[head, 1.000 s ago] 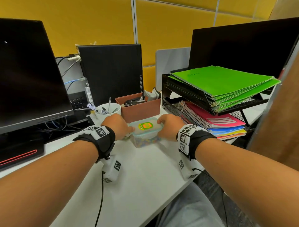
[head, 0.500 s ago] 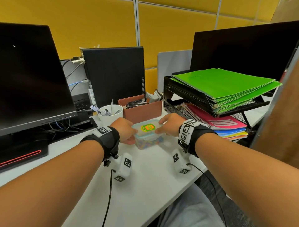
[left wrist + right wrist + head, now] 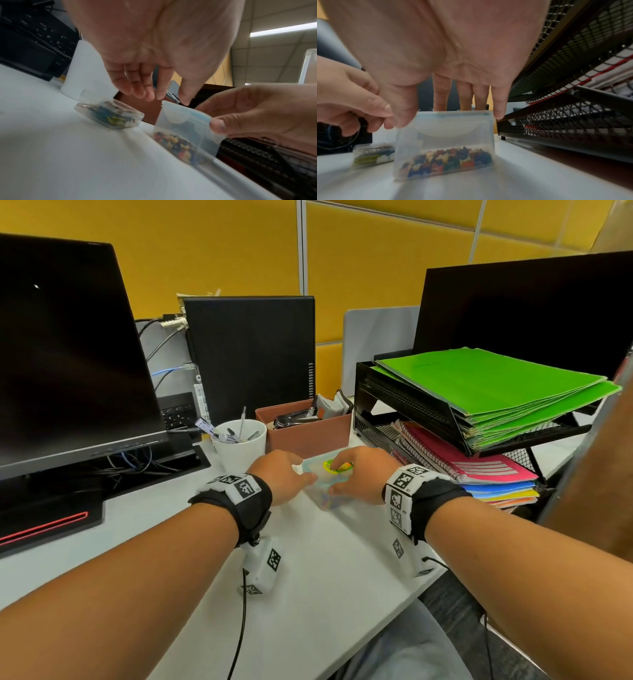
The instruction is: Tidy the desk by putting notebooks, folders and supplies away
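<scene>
Head view: both hands at a clear pin box (image 3: 329, 486) on the white desk (image 3: 308, 594), just in front of a brown organiser (image 3: 308, 433). Right hand (image 3: 363, 474) over the lid, thumb on the near side, 4 fingers (image 3: 442, 93) reaching past the far edge, grasping the box. Left hand (image 3: 282, 477) just beside it, fingers (image 3: 137, 86) relaxed and pointing down, thumb tip at the box's top corner, grasping nothing. Coloured pins in the bottom of the box. Left of the fingers, a smaller clear clip box (image 3: 109, 115) flat on the desk, apart from them. Right of the fingers, a black mesh tray (image 3: 411, 405) holding green folders (image 3: 496, 385) above, spiral notebooks (image 3: 472, 467) below.
</scene>
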`<state>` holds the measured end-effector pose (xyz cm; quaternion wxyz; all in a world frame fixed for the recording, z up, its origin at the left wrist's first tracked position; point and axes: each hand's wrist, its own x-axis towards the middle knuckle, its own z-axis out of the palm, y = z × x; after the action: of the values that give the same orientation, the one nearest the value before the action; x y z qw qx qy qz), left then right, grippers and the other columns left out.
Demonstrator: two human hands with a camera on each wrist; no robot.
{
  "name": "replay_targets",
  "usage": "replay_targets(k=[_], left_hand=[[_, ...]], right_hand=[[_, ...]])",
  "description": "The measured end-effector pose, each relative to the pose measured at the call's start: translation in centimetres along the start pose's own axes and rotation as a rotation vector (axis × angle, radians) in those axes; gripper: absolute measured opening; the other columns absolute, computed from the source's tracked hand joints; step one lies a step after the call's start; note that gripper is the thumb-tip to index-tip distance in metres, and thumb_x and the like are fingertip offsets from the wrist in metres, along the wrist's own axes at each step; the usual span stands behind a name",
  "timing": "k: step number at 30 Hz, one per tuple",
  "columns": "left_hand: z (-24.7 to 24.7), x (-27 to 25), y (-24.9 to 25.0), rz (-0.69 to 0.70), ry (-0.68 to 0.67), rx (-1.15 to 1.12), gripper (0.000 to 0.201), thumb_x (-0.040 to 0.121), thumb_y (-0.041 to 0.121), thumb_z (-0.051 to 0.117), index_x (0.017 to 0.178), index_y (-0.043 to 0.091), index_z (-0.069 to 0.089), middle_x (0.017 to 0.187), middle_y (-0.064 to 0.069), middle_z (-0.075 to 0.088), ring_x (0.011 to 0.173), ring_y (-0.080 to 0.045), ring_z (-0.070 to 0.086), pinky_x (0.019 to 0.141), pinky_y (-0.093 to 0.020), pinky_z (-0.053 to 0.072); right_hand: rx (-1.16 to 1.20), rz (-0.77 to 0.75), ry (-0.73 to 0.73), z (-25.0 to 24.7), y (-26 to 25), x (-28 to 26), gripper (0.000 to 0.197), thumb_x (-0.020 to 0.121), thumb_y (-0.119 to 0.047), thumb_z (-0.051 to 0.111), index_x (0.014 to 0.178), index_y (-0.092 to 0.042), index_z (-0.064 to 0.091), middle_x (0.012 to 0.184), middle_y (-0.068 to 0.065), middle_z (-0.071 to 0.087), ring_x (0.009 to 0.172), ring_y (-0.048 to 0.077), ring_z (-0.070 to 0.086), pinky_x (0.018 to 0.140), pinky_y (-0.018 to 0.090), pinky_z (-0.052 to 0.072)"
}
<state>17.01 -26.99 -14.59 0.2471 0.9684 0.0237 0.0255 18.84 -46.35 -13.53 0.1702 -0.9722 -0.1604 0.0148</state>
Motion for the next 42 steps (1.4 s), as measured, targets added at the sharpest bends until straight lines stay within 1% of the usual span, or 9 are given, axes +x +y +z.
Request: replay_targets(k=[2, 4, 7, 11, 20, 25, 31, 36, 42], left_hand=[[-0.3, 0.5, -0.8, 0.000, 0.059, 0.091, 0.036, 0.092, 0.046, 0.066, 0.125, 0.032, 0.068, 0.128, 0.001, 0.065, 0.112, -0.021, 0.061, 0.094, -0.034, 0.052], [-1.0, 0.7, -1.6, -0.022, 0.048, 0.186, 0.028, 0.092, 0.042, 0.066, 0.118, 0.034, 0.071, 0.128, 0.001, 0.064, 0.113, -0.023, 0.061, 0.096, -0.035, 0.052], [-1.6, 0.9, -2.4, -0.070, -0.058, 0.256, 0.038, 0.092, 0.042, 0.068, 0.128, 0.031, 0.068, 0.135, 0.002, 0.062, 0.120, -0.023, 0.058, 0.098, -0.028, 0.046], [-1.2, 1.3, -2.7, -0.066, -0.113, 0.335, 0.056, 0.088, 0.037, 0.073, 0.141, 0.031, 0.058, 0.143, 0.002, 0.057, 0.128, -0.024, 0.055, 0.106, -0.031, 0.046], [0.2, 4.2, -2.5, 0.035, -0.096, 0.345, 0.049, 0.090, 0.020, 0.072, 0.137, 0.034, 0.062, 0.137, 0.002, 0.061, 0.119, -0.022, 0.061, 0.100, -0.029, 0.050], [0.8, 5.7, -2.7, 0.049, -0.066, 0.377, 0.051, 0.091, 0.022, 0.072, 0.138, 0.037, 0.061, 0.136, 0.002, 0.063, 0.116, -0.024, 0.063, 0.097, -0.032, 0.053], [1.1, 6.6, -2.9, 0.057, -0.072, 0.390, 0.051, 0.093, 0.016, 0.068, 0.140, 0.034, 0.060, 0.137, 0.000, 0.062, 0.119, -0.025, 0.062, 0.101, -0.036, 0.052], [1.5, 6.8, -3.1, 0.039, -0.079, 0.368, 0.052, 0.091, 0.017, 0.070, 0.139, 0.033, 0.059, 0.137, 0.000, 0.062, 0.118, -0.026, 0.062, 0.101, -0.038, 0.053], [2.0, 6.7, -3.6, 0.023, -0.086, 0.338, 0.053, 0.092, 0.025, 0.068, 0.142, 0.034, 0.055, 0.132, 0.001, 0.064, 0.114, -0.024, 0.064, 0.101, -0.038, 0.054]], right_hand=[[-0.027, 0.019, -0.008, -0.3, 0.2, 0.5, 0.051, 0.089, -0.044, 0.075, 0.137, -0.031, 0.061, 0.142, 0.001, 0.057, 0.124, 0.024, 0.058, 0.098, 0.028, 0.044], [-0.048, 0.043, -0.017, -0.6, 0.5, 1.1, 0.052, 0.093, -0.036, 0.072, 0.142, -0.029, 0.056, 0.144, 0.002, 0.054, 0.125, 0.025, 0.057, 0.092, 0.025, 0.041], [-0.057, 0.060, -0.013, -0.7, 0.4, 2.3, 0.054, 0.092, -0.033, 0.072, 0.143, -0.028, 0.055, 0.144, 0.002, 0.054, 0.125, 0.025, 0.057, 0.088, 0.024, 0.040], [-0.059, 0.077, -0.031, -0.7, -0.1, 3.8, 0.059, 0.087, -0.034, 0.078, 0.142, -0.028, 0.056, 0.144, 0.002, 0.055, 0.126, 0.026, 0.057, 0.100, 0.030, 0.046], [-0.097, 0.080, -0.052, -0.7, -0.1, 5.9, 0.061, 0.091, -0.025, 0.076, 0.147, -0.023, 0.053, 0.144, 0.006, 0.056, 0.126, 0.029, 0.059, 0.105, 0.036, 0.050], [-0.114, 0.079, -0.002, -0.1, -0.2, 7.2, 0.048, 0.088, -0.024, 0.075, 0.134, -0.019, 0.063, 0.130, 0.008, 0.064, 0.115, 0.030, 0.064, 0.099, 0.040, 0.055], [-0.118, 0.064, 0.019, 0.3, -0.3, 8.5, 0.053, 0.085, -0.027, 0.078, 0.135, -0.018, 0.062, 0.129, 0.009, 0.065, 0.115, 0.032, 0.064, 0.099, 0.042, 0.055], [-0.126, 0.059, 0.023, 0.6, -0.4, 8.4, 0.049, 0.086, -0.028, 0.076, 0.132, -0.017, 0.063, 0.124, 0.008, 0.067, 0.111, 0.030, 0.065, 0.095, 0.040, 0.057], [-0.112, 0.058, 0.024, 0.8, -0.5, 7.6, 0.052, 0.088, -0.031, 0.073, 0.137, -0.019, 0.060, 0.132, 0.007, 0.063, 0.117, 0.029, 0.062, 0.095, 0.037, 0.055]])
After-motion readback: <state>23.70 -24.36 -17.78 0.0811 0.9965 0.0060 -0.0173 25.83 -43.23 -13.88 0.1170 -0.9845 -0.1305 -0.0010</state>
